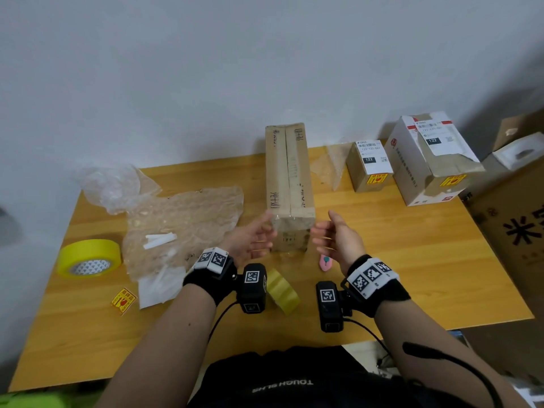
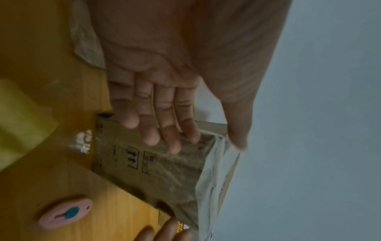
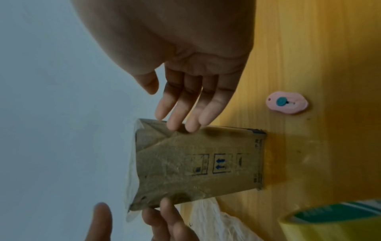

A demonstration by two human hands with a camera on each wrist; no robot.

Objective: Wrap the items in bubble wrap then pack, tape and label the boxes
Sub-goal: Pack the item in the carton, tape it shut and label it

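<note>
A person's left hand (image 1: 252,242) and right hand (image 1: 338,237) flank the near end of a long cardboard box (image 1: 290,184) lying on a wooden table (image 1: 412,260), fingers straight and relaxed, gripping nothing; whether the fingertips touch the cardboard is unclear. A pink box cutter (image 1: 325,262) lies just below the right fingers, a yellow tape roll (image 1: 282,290) behind the left wrist, bubble wrap (image 1: 182,222) left of the left fingers, two labelled boxes (image 1: 369,166) well beyond the right hand
</note>
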